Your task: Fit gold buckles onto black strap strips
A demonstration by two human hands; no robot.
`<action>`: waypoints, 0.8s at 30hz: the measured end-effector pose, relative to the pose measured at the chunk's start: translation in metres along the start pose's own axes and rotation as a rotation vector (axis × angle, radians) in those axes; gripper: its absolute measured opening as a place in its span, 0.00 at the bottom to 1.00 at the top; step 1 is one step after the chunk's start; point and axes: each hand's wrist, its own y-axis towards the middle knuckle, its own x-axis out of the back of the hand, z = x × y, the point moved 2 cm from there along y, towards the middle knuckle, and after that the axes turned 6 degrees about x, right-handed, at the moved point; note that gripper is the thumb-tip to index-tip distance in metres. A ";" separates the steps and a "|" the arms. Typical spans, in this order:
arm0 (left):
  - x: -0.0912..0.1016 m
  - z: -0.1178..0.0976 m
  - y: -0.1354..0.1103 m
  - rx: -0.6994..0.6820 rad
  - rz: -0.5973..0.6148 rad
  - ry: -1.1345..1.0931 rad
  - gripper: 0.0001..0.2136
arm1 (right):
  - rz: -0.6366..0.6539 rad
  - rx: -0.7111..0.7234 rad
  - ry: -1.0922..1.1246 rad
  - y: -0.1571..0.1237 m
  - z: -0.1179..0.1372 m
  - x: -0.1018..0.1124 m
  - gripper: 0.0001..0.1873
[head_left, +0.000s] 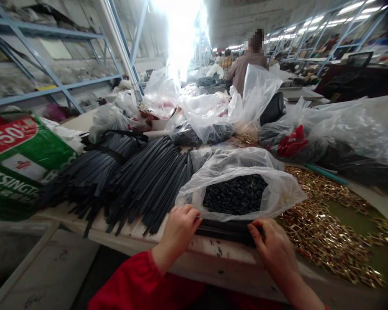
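Note:
My left hand (pixel 180 230) and my right hand (pixel 271 247) each grip one end of a small stack of black straps (pixel 226 230) lying across the table's near edge. Both hands have their fingers curled over the stack. Just behind it sits an open clear plastic bag (pixel 278 189) filled with small black loops (pixel 235 194). A red sleeve covers my left forearm.
Big piles of long black straps (pixel 129 176) lie to the left, beside a green and red carton (pixel 19 159). Gold metal buckles (pixel 326 215) cover the table at right. More plastic bags (pixel 213 112) stand behind. A person (pixel 248 60) stands farther back between blue shelving.

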 end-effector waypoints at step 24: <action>0.006 0.061 0.003 0.576 0.275 -0.693 0.09 | 0.003 0.369 0.027 -0.018 0.069 0.000 0.14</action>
